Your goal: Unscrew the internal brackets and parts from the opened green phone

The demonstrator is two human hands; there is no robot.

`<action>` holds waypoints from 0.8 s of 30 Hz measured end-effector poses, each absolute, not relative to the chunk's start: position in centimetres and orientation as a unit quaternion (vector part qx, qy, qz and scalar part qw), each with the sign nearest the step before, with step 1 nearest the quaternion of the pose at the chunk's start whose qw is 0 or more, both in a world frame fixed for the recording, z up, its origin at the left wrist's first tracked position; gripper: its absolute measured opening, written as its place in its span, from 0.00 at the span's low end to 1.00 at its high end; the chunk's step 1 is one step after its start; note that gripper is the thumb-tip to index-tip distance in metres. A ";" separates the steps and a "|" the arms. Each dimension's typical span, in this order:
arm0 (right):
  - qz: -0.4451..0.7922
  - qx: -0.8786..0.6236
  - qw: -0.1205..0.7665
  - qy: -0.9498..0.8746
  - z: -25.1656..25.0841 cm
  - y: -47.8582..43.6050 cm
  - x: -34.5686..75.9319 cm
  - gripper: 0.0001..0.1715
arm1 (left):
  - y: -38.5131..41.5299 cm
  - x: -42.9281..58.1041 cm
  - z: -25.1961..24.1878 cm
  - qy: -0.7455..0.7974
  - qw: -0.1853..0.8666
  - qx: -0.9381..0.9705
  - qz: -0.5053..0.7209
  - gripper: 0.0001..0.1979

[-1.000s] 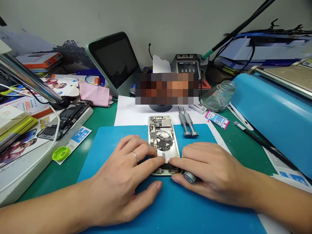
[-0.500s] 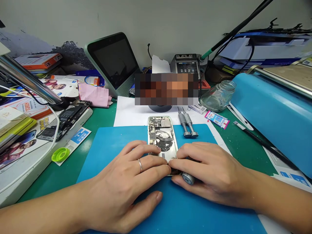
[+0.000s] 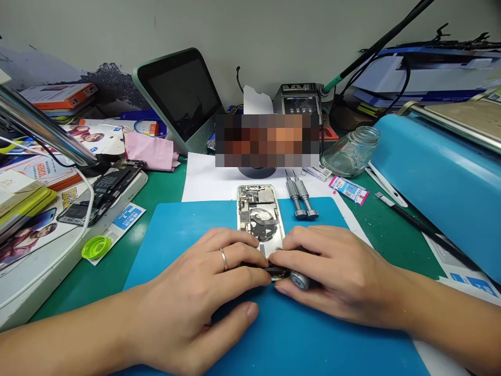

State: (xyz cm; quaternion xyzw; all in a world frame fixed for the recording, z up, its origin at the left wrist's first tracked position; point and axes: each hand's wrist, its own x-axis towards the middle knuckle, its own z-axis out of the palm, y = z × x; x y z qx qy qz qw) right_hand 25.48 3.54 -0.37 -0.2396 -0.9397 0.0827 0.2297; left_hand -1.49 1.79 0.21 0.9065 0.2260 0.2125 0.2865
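An opened phone (image 3: 260, 211) with bare circuit boards lies lengthwise on a blue mat (image 3: 172, 230). My left hand (image 3: 195, 292), which wears a ring, rests on the mat with its fingers pressed together over the phone's near end. Opposite it, my right hand (image 3: 340, 277) is curled around a small screwdriver (image 3: 300, 281); only the metal cap shows under the fingers. The fingertips of both hands meet at the phone's lower edge and hide that part of it.
Two spare screwdrivers (image 3: 301, 201) lie just right of the phone. A glass jar (image 3: 352, 151) and a large blue machine (image 3: 438, 177) stand on the right. On the left are another dismantled phone (image 3: 104, 190), a green cap (image 3: 96, 246), papers and a tablet (image 3: 180, 99).
Both hands have closed in on the phone's near end. My left fingers slid right and curled over it, covering more of the lower part.
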 end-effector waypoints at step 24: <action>-0.002 -0.285 0.291 -0.913 -0.2 3.9 25.9 0.09 | 1.7 -1.7 0.2 0.336 0.353 0.831 0.267 0.17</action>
